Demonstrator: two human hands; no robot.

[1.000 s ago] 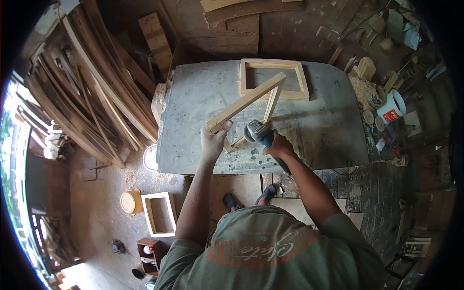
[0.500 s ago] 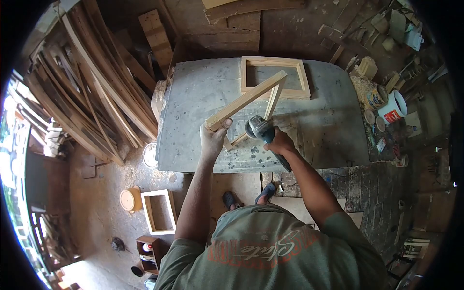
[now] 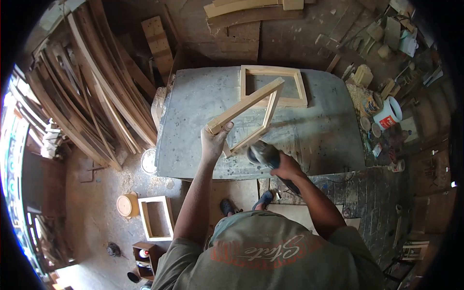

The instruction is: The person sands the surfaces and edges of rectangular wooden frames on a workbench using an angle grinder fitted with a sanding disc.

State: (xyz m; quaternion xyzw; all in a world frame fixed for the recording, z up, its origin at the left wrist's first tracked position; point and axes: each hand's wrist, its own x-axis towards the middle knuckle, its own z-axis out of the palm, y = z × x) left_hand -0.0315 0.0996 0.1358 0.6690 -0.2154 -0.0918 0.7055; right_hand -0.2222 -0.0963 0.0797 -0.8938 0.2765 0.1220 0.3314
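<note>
Tabletop (image 3: 193,106) below, left hand (image 3: 212,144) grips frame (image 3: 246,105) (right (image 3: 289,167): grinder (image 3: 265,154)).

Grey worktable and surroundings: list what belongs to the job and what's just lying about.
Job: tilted pale wooden frame in left hand; dark disc power tool in right hand; grey worktable; probably the second pale wooden frame on it.
Lying about: white plastic bucket, red label; long brown planks.

"Where does the light come from?"
"The left: the opening (image 3: 14,159) glares bluish white, while the far right is dim."
"Is everything sharp?"
"The power tool (image 3: 267,155) is blurred, and wide-angle distortion bends the edges into black."
</note>
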